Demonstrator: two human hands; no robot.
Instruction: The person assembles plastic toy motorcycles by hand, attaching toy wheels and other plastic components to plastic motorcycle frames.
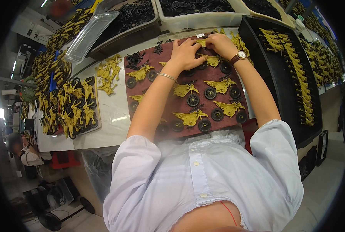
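My left hand (185, 54) and my right hand (223, 47) meet at the far edge of a dark red mat (134, 87). Between their fingertips shows part of a yellow toy motorcycle body (201, 43), mostly hidden by the fingers. Both hands are closed on it, the right in a downward pinch, the left with its thumb toward the right. Nearer me, toy motorcycles with yellow bodies and black wheels lie in rows on the mat, among them one at the front (190, 118) and one beside it (229, 108). Small black parts (135, 60) lie at the mat's upper left.
Beyond the mat stand bins of black parts (135, 19) and black wheels (198, 25), with a clear plastic lid (89, 38) leaning there. A black tray (284, 92) with yellow parts is at right. Loose yellow bodies (110, 71) and a stacked tray (70, 108) lie left.
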